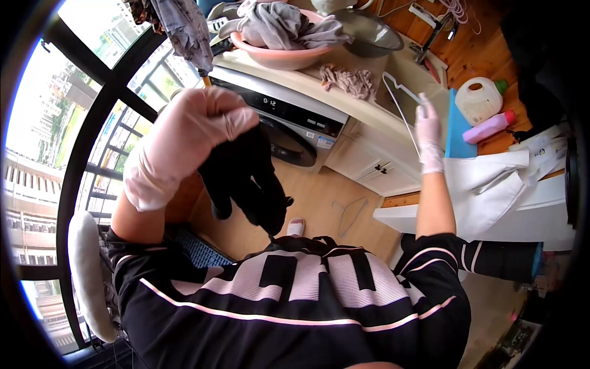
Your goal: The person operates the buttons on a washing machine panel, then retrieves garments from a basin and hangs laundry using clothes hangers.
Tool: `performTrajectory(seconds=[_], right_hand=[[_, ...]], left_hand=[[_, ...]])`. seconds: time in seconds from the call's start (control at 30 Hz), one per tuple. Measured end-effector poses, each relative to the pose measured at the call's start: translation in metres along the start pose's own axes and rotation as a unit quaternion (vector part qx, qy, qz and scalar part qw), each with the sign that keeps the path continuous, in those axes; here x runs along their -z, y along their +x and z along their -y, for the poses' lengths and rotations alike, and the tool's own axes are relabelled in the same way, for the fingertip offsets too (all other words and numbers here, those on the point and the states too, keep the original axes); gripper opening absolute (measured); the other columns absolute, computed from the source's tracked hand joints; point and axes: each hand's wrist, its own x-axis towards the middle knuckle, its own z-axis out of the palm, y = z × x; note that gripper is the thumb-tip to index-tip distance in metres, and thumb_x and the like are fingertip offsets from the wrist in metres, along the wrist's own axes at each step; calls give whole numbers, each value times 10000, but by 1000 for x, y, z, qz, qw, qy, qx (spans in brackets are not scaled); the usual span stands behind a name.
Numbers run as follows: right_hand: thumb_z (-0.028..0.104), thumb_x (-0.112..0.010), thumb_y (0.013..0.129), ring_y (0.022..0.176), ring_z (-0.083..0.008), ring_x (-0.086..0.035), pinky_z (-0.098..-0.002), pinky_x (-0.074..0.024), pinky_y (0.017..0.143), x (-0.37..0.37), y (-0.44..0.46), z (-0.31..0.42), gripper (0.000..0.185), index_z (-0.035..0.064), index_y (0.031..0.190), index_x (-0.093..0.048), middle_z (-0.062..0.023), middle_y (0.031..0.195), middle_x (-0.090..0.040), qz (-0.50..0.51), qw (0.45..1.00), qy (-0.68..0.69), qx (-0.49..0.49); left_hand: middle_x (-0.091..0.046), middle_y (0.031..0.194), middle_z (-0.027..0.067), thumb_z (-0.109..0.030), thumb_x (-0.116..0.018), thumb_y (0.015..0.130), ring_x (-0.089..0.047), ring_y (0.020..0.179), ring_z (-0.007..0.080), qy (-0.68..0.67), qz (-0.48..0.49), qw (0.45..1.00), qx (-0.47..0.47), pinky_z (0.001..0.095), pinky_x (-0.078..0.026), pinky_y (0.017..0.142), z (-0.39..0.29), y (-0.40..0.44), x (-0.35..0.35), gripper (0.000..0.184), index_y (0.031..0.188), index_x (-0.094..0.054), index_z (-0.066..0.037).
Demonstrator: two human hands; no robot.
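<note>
My left hand (187,138), in a pale pink glove, is raised at the left with its fingers closed on a black garment (243,178). The cloth hangs below it, partly hidden by the glove; its exact kind is unclear. In front of the counter at the right, my right hand (428,132), gloved too, is closed on a white clothes hanger (401,114). The hanger's lower part runs behind that hand.
A pink basin (279,58) heaped with grey cloth stands on the counter above a washing machine (289,117). Crumpled cloth (347,80) lies beside the sink. Detergent bottles (479,101) stand at the right. Another hanger (351,216) lies on the floor. Windows line the left.
</note>
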Motion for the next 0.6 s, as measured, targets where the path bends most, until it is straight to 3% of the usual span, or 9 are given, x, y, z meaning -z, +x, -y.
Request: performTrajectory(seconds=[0.07, 0.13, 0.17, 0.2, 0.27, 0.4, 0.43, 0.53, 0.6], right_hand=[[246, -523, 953, 801, -178, -636, -308, -475, 698, 35, 4, 0, 294, 82, 1174, -623, -56, 835, -683, -50, 993, 105, 31], [274, -521, 961, 662, -73, -546, -240, -423, 614, 85, -14, 24, 306, 56, 1142, -635, 29, 712, -605, 9, 930, 334, -152], [263, -521, 962, 601, -32, -454, -194, -362, 570, 96, -22, 20, 287, 47, 1103, -648, 44, 670, -540, -24, 926, 359, -111], [238, -514, 964, 595, -55, -415, -221, -331, 553, 106, -32, 54, 288, 1, 1081, -631, 45, 668, -498, -110, 895, 376, -213], [222, -510, 958, 630, -67, -428, -213, -325, 571, 129, -49, 51, 285, -26, 1059, -607, 24, 716, -510, -83, 816, 543, -182], [250, -521, 942, 604, -97, -344, -237, -314, 583, 154, -81, 27, 252, 24, 1042, -573, 26, 674, -398, 37, 546, 826, -139], [267, -541, 928, 609, -100, -343, -245, -318, 597, 159, -89, 30, 229, 64, 1025, -580, 31, 667, -389, 1, 542, 827, -151], [241, -571, 900, 619, -105, -340, -250, -315, 624, 184, -102, 30, 165, 81, 940, -590, 38, 653, -377, 41, 470, 874, -121], [200, -558, 890, 623, -105, -327, -251, -310, 650, 205, -109, 34, 138, 84, 848, -496, 35, 647, -356, 56, 458, 883, -82]], left_hand=[[-597, 721, -8, -275, -708, 833, -527, 665, 73, -4, -56, 998, 13, 216, -426, 618, -6, -1, 1, 290, 843, -644, 7], [-610, 735, -3, -231, -721, 821, -543, 674, 79, 67, -35, 995, -67, 221, -435, 629, -16, 0, 11, 263, 868, -648, 18], [-598, 729, -8, -221, -720, 822, -534, 672, 77, 69, -33, 994, -75, 222, -433, 629, -26, -2, 11, 252, 866, -647, 16], [-587, 724, -13, -211, -718, 823, -525, 671, 75, 70, -31, 993, -84, 223, -431, 629, -37, -3, 11, 240, 865, -645, 14], [-565, 727, -24, -193, -709, 829, -489, 670, 67, 86, -53, 988, -115, 224, -415, 639, -52, -2, 5, 216, 849, -636, 10], [-538, 711, -27, -213, -714, 819, -452, 651, 78, 144, 6, 969, -201, 228, -383, 619, -90, 2, -9, 243, 799, -612, 6], [-537, 709, -26, -212, -717, 816, -452, 649, 79, 159, 24, 962, -221, 230, -383, 618, -101, 2, -16, 243, 793, -610, 5], [-539, 725, -18, -266, -748, 783, -470, 669, 82, 192, 43, 945, -261, 233, -389, 638, -132, 0, -35, 303, 810, -618, 7], [-542, 736, -13, -304, -765, 761, -476, 681, 84, 215, 57, 941, -256, 232, -392, 649, -151, -5, -45, 349, 821, -623, 10]])
